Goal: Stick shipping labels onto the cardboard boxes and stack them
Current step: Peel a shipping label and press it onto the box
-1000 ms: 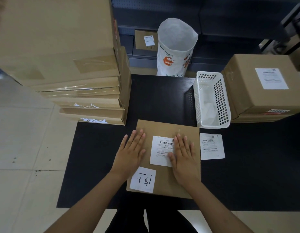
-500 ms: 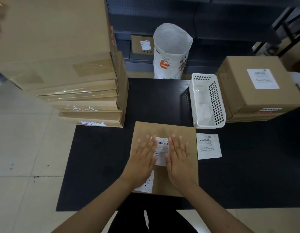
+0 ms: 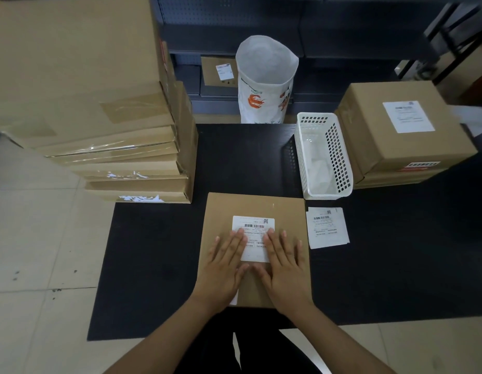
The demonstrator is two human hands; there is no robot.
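A flat cardboard box (image 3: 283, 211) lies on the black table (image 3: 153, 252) in front of me. A white shipping label (image 3: 254, 228) with a barcode sits on its top. My left hand (image 3: 225, 268) lies flat with straight fingers on the label's left edge. My right hand (image 3: 285, 265) lies flat beside it, its fingers over the label's right edge. A second loose label (image 3: 327, 228) lies on the table just right of the box. A small white sticker at the box's near edge is mostly hidden under my left hand.
A tall stack of flat cardboard boxes (image 3: 113, 130) stands at the left. A white perforated basket (image 3: 324, 157) sits behind the box, with a stack of labelled boxes (image 3: 401, 136) to its right. A white sack (image 3: 265, 82) stands beyond the table's far edge.
My left hand slid from the box's left part onto the label. Both hands then drew back toward me, uncovering the label's top with the barcode.
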